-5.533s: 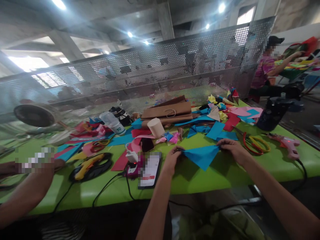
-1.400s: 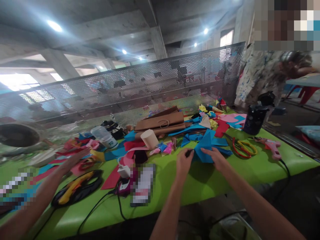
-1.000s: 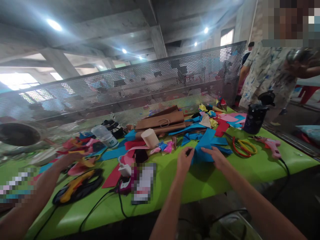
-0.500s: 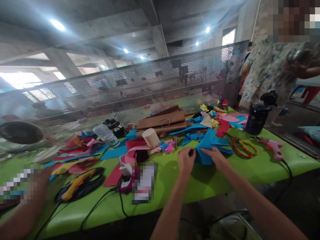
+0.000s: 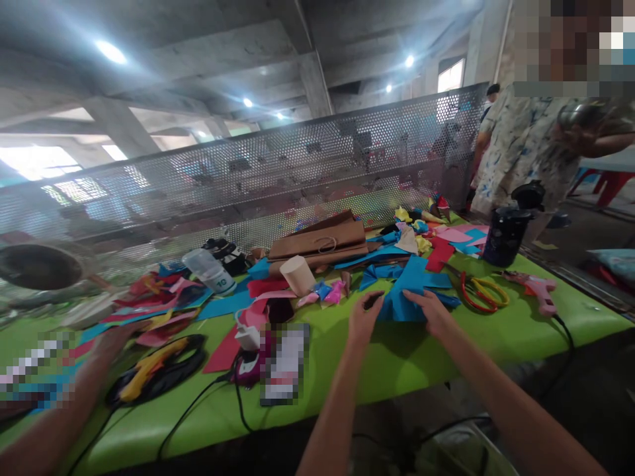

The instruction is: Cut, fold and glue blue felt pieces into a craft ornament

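A folded piece of blue paper (image 5: 403,301) lies between my two hands, over the green tabletop (image 5: 337,390). My left hand (image 5: 366,314) is at its left edge, the fingers curled with a gap between thumb and fingertips and nothing visible in them. On the right side of the paper, my right hand (image 5: 427,309) has its thumb and fingers on the blue surface, pinching it. More blue paper pieces lie just behind. Red and yellow-handled scissors (image 5: 483,293) and a pink glue gun (image 5: 543,291) rest to the right.
Another person's arm (image 5: 74,390) reaches in at left, near a yellow glue gun (image 5: 149,373). A phone (image 5: 285,363), wooden cylinder (image 5: 297,274), plastic cup (image 5: 211,270) and dark tumbler (image 5: 506,238) stand or lie around. Behind runs a perforated metal screen (image 5: 297,165).
The blue paper has tipped lower and flatter. My left hand's fingers have parted from it slightly. The other person's arm has reached further forward over the coloured scraps.
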`<action>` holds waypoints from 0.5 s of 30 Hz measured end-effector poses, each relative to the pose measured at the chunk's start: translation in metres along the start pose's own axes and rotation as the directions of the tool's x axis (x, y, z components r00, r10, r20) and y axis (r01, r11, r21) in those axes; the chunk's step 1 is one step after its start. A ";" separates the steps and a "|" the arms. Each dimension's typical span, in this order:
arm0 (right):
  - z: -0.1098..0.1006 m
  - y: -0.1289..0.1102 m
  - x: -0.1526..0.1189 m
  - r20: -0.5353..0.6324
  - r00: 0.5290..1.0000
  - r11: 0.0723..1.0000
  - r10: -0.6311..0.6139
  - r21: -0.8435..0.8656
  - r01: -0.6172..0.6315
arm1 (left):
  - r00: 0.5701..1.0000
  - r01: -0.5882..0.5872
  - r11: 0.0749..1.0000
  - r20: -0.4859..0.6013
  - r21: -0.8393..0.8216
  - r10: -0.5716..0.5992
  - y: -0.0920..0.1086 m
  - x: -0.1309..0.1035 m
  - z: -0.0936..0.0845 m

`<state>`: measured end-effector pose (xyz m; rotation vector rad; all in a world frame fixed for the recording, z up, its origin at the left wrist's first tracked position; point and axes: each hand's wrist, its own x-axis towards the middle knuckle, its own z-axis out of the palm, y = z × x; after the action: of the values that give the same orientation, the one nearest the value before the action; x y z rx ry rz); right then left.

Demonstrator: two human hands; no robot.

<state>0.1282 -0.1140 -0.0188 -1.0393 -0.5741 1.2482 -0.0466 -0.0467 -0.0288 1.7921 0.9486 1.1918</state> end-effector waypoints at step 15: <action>0.005 0.000 -0.004 0.104 0.993 0.995 -0.059 -0.080 0.067 | 0.999 0.050 0.998 0.018 0.034 -0.050 -0.005 0.002 -0.001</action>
<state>0.1227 -0.1164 -0.0154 -1.0229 -0.7373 1.2355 -0.0481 -0.0425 -0.0320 1.7928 1.0022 1.1317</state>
